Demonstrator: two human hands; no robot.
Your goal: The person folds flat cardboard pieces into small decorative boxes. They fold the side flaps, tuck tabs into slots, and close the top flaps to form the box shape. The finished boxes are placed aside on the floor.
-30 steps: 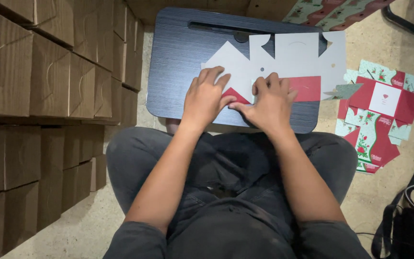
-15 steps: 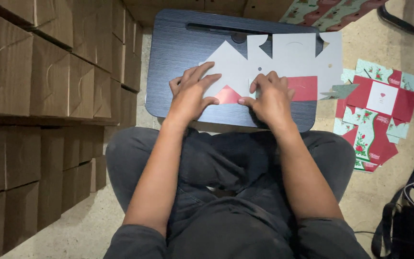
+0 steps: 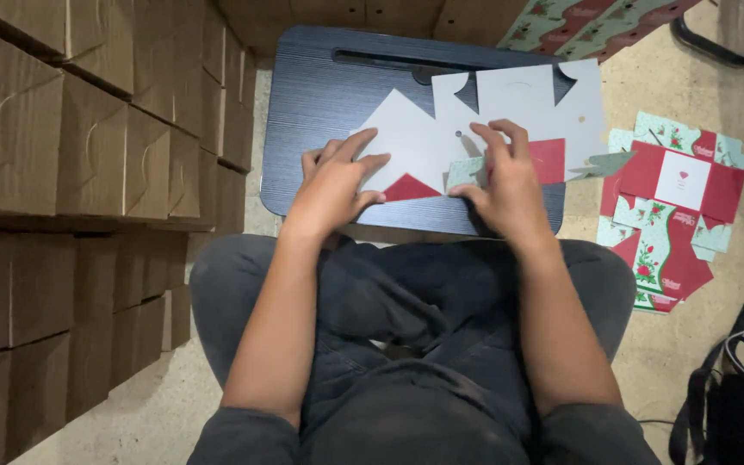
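Change since earlier: both hands have slid slightly apart on the sheet, and a green patterned flap now shows folded up between them where only grey card lay before.
Left hand (image 3: 337, 181): palm down, fingers spread and pressing flat on the left part of the box blank (image 3: 510, 116); grip open, pinching nothing.
Right hand (image 3: 505, 185): fingers spread over the middle of the blank, fingertips on the red panel (whether the thumb nips the folded flap's edge, I cannot tell).
Box blank: flat die-cut card, grey side up with red and green printed flaps turned over, lying across the right half of the table (image 3: 320, 95), its far tabs near the table's slot.
Table: small dark wood-grain lap table, resting just beyond the person's crossed legs (image 3: 406, 293).
Right of table: a stack of printed blanks (image 3: 673, 207) on the floor, red and green side up.
Left: rows of folded brown cartons (image 3: 71, 146), stacked.
Near right corner: black bag (image 3: 734, 405).
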